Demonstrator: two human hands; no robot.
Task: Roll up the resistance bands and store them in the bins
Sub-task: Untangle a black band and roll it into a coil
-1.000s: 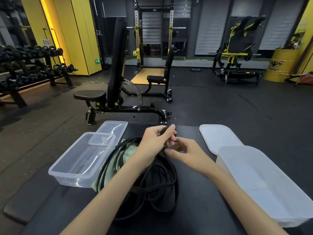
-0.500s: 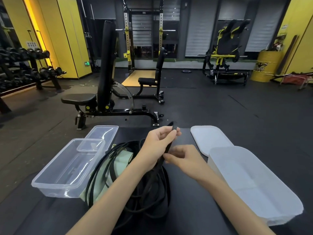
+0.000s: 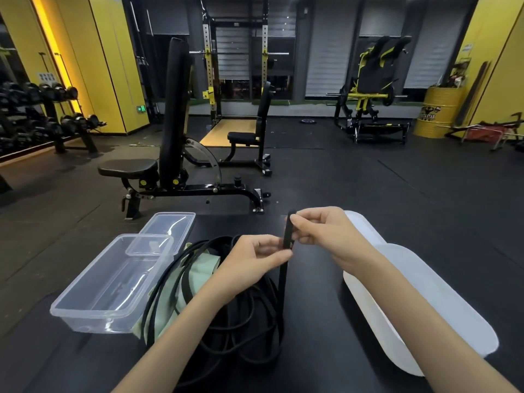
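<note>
Fingers (image 3: 301, 222) of left hand (image 3: 255, 258) and right hand (image 3: 323, 235) are clamping black band (image 3: 287, 236) end.
I am now drawing it higher above the pile (image 3: 241, 321); rolling is beginning.

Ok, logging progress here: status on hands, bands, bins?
Left hand, right hand pinch one black band, end raised. Rest tangled in pile. Clear bin, white bin hold nothing.

I see a black padded surface (image 3: 312, 307) carrying a clear bin (image 3: 93, 316) at left, clear lid (image 3: 170, 225) behind it; tangled black bands (image 3: 241, 321) mid-surface; white bin (image 3: 368, 316) and white lid (image 3: 365, 231) at right.
</note>
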